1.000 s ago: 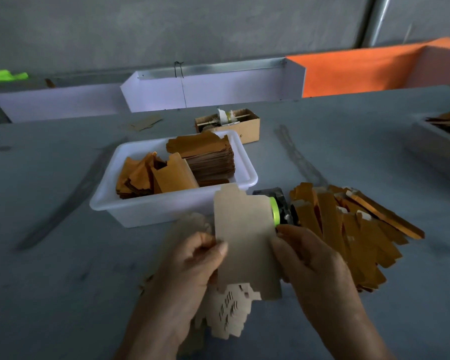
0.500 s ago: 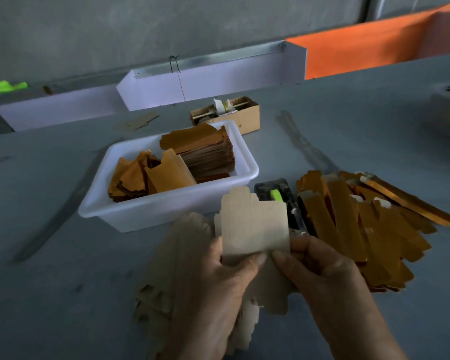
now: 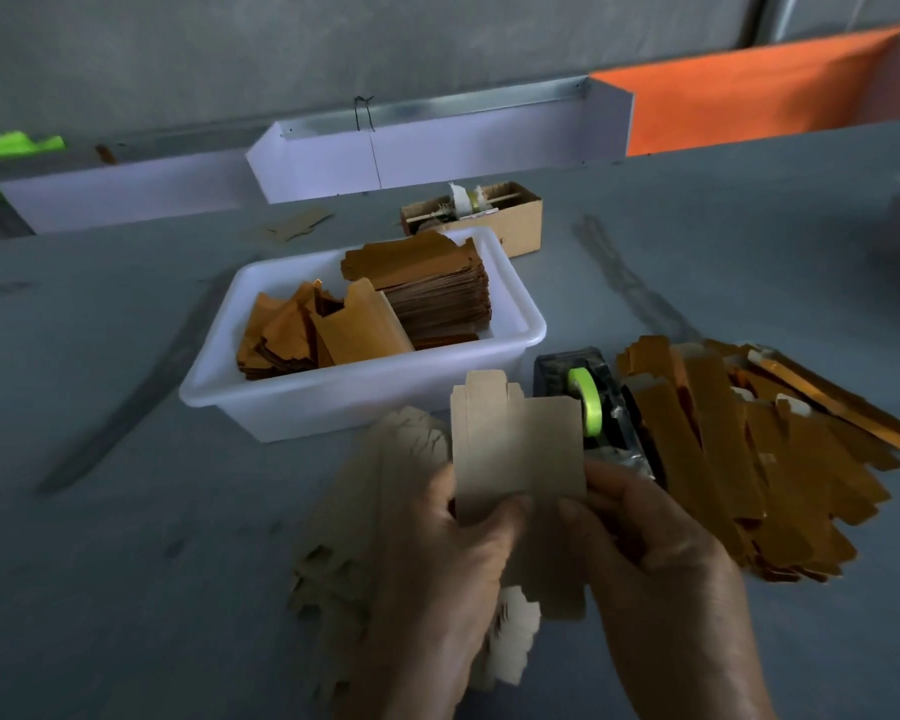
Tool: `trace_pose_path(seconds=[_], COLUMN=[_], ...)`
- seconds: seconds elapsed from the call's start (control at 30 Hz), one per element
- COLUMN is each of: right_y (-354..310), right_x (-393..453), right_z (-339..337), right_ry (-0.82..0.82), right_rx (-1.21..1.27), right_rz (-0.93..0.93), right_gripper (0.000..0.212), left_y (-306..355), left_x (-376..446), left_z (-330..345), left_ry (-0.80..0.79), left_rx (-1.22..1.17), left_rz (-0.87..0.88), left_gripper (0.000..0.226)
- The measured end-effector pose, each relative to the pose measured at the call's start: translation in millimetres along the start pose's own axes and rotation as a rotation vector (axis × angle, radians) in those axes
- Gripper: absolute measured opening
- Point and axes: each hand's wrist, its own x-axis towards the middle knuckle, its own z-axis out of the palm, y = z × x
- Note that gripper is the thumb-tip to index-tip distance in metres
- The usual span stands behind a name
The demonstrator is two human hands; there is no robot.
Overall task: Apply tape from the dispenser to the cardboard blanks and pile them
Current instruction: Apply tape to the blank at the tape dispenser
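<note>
Our left hand (image 3: 463,558) and right hand (image 3: 655,553) pinch a pale brown die-cut cardboard blank (image 3: 515,449), long axis twelve-to-six, black tape dispenser with green roll (image 3: 585,402) just beside at two o'clock, nearer our right.

Both hands low in centre of view, forearms coming up from bottom edge. L hand (image 3: 437,558) back toward camera, thumb laid across the front of a cardboard blank (image 3: 515,449), fingers curled behind; firm grip. R hand (image 3: 661,553) close beside, back up, thumb and fingertips pinching the blank's right edge. Thumbs nearly meeting. Wrists roughly level, angled inward.
</note>
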Motion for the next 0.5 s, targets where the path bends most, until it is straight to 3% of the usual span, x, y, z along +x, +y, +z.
trace_pose_path(seconds=[0.07, 0.2, 0.33, 0.43, 0.5], right_y=[-2.5, -8.1, -13.4, -12.7, -12.9], right_x=[-2.1, -5.4, -6.8, -6.5, -7.7], right_z=[2.8, 7.3, 6.5, 0.2, -3.6], right_ry=[0.031, 0.087, 0.053, 0.005, -0.052], right_rx=[-0.063, -0.194, -0.131, -0.080, -0.080], right_rz=[-0.065, -0.233, -0.183, -0.138, -0.088], right_gripper=[0.024, 0.022, 0.028, 0.020, 0.020], left_y=[1.7, 5.0, 4.3, 5.7, 9.4], left_x=[-1.7, -7.9, -17.8, -19.9, -19.6], left_z=[1.7, 8.8, 10.0, 3.9, 2.0], left_ry=[-0.003, 0.044, -0.044, -0.155, -0.168], left_rx=[0.001, 0.008, 0.014, 0.035, 0.017], left_rz=[0.034, 0.075, 0.106, 0.119, 0.092], left_gripper=[0.036, 0.022, 0.012, 0.019, 0.011])
